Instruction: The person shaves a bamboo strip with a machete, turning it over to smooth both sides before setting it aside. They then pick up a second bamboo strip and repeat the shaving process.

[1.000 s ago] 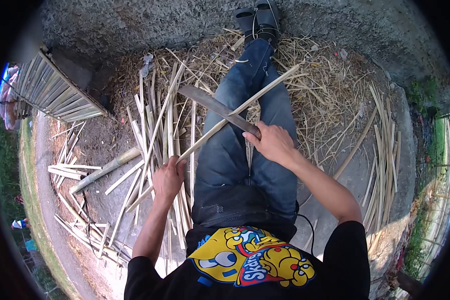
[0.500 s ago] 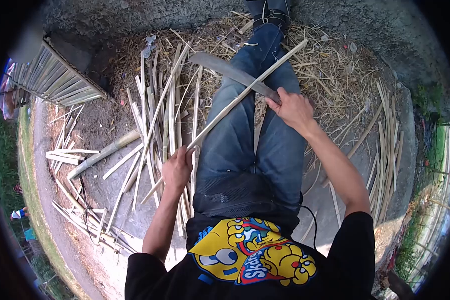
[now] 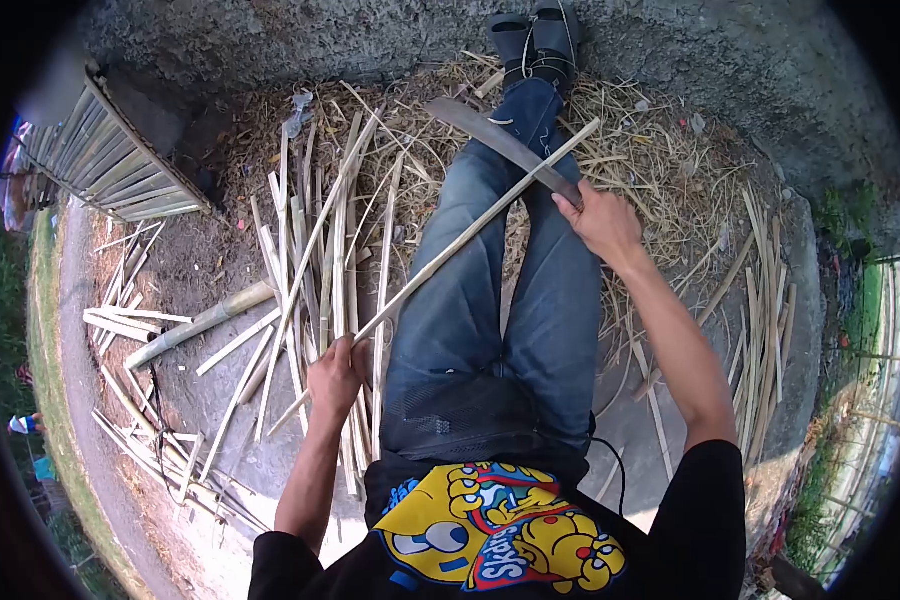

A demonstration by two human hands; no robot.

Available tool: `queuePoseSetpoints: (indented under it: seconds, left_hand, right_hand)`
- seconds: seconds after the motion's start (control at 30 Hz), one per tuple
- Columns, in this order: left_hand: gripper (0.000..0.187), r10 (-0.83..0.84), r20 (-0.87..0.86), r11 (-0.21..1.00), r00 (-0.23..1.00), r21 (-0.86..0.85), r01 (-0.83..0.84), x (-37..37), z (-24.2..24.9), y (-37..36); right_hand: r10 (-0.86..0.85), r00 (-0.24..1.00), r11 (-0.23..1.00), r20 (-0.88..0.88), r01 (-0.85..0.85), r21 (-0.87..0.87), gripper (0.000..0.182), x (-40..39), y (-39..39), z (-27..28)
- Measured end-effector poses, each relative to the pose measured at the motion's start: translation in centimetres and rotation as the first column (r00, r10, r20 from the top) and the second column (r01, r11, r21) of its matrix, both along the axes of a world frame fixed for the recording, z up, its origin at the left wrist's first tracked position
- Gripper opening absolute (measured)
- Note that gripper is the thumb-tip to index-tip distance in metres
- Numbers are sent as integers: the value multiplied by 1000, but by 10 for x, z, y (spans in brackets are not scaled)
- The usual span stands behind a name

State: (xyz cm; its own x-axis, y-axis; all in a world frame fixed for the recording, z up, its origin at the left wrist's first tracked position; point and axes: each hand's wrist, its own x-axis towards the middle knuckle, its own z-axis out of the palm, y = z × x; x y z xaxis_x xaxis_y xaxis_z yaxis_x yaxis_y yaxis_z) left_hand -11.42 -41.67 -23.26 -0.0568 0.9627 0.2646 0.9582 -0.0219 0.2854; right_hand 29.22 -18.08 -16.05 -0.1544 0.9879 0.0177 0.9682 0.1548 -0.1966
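A long, thin bamboo strip runs slantwise across my legs in jeans. My left hand is closed round it near its lower end, beside my left thigh. In my right hand is the handle of a machete, gripped above my right shin. The broad grey blade points up and to the left, crossing the strip near the strip's far end. Blade and strip appear to touch there. My right fingers hide most of the handle.
Split bamboo strips lie heaped left of my legs, with another bundle at the right. A thick bamboo pole rests farther left, below a slatted bamboo panel. Shavings cover the ground before a rough wall.
My left hand has drawn the strip down and back towards me. The machete has shifted right along with my right hand, its blade still across the strip.
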Motion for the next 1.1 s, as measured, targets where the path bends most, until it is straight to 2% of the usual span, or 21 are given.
queuePoseSetpoints:
  seconds: [0.07,0.13,0.17,0.27,0.33,0.4,0.43,0.5,0.67,0.73,0.83,0.87,0.93,1.0,1.07,1.1]
  left_hand:
    - [21,6,10,998,1000,-55,-5,8,2,14]
    - [22,8,93,1000,996,5,-8,6,-9,18]
    - [20,22,103,1000,994,-16,-20,3,-13,16]
    - [17,29,99,999,995,26,-32,0,-17,8]
    - [15,40,64,999,997,-6,-40,-2,-16,2]
    - [13,41,62,998,997,42,-44,-2,-15,5]
    - [12,43,64,999,997,21,-44,-1,-12,7]
    - [13,39,60,999,997,12,-39,-3,-11,9]
    - [15,14,17,1000,1000,12,-15,-5,-11,14]
    - [15,2,22,1000,1000,-5,-2,-2,-11,17]
    - [15,4,21,1000,1000,-14,-4,-3,-10,15]
    - [14,5,16,1000,1000,-14,-4,-6,-12,10]
    - [14,10,-14,1000,1000,-22,-11,-36,-25,-13]
    - [15,-66,17,996,998,64,65,-45,-29,-21]
    - [15,-31,-42,999,999,15,32,-20,-8,8]
    - [15,-17,-76,1000,997,3,17,-20,-12,16]
  right_hand:
    - [-54,998,998,13,54,-35,60,-1,6,13]
    - [-66,997,998,-33,66,-15,60,-9,0,26]
    - [-35,999,999,-27,35,-7,59,-10,-2,25]
    - [-49,997,999,-58,48,-21,56,-20,-7,19]
    - [-62,992,997,-109,57,-50,57,-23,-7,9]
    - [-80,929,990,-360,34,-134,59,-25,3,-7]
    - [-76,929,991,-362,29,-132,59,-27,6,-14]
    - [-75,866,995,-495,34,-91,60,-27,5,-22]
    - [-125,912,989,-392,81,-126,58,-35,-23,-10]
    - [21,962,992,-272,-54,-116,57,-48,-38,-10]
    - [172,964,970,-201,-202,-138,56,-77,-65,-6]
    - [238,964,957,-122,-254,-141,57,-77,-72,-7]
    - [169,983,985,-65,-167,30,61,-33,-39,-20]
    - [-74,995,997,-60,75,10,61,27,8,-3]
    - [-194,979,977,-58,187,-99,60,38,21,4]
    - [-182,982,979,-52,176,-104,60,36,17,7]
